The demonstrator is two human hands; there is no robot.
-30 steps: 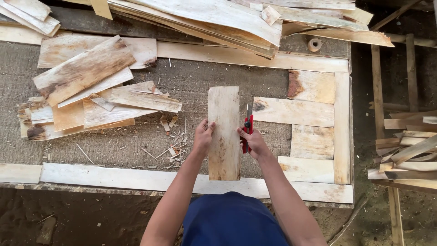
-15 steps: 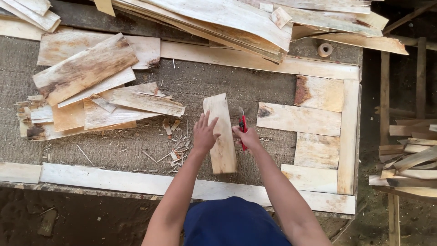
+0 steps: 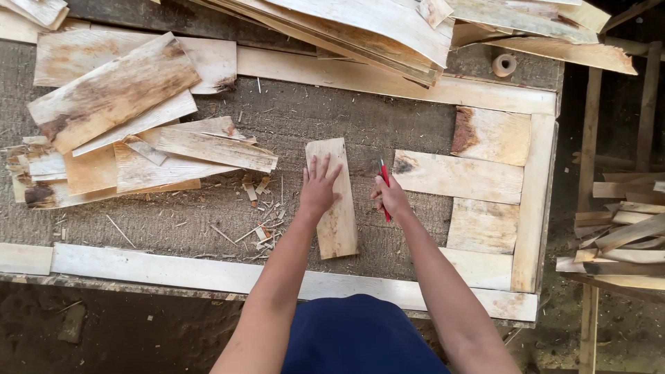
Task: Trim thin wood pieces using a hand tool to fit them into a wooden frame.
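My left hand point(image 3: 319, 188) lies flat with the fingers spread on a short pale wooden board point(image 3: 333, 199), pressing its left edge about midway up; the board rests on the grey work table point(image 3: 208, 208) and runs away from me, slightly tilted, passing between my two hands; my right hand point(image 3: 393, 197) is closed round a red-handled tool point(image 3: 383, 181), whose tip points up and away from me, just beside the board's right edge; I cannot tell what kind of tool it is; to the right of my right hand three flat wooden slats point(image 3: 460, 176) lie one behind another inside a frame of pale wooden strips point(image 3: 533, 201); to the left of my left hand sits a loose heap of wooden offcuts point(image 3: 118, 138), with chips and splinters point(image 3: 260, 208) scattered between that heap and the board; beyond both hands a stack of long thin planks point(image 3: 388, 28) leans across the far edge of the table; a pale strip point(image 3: 173, 270) runs along the near edge under my forearms
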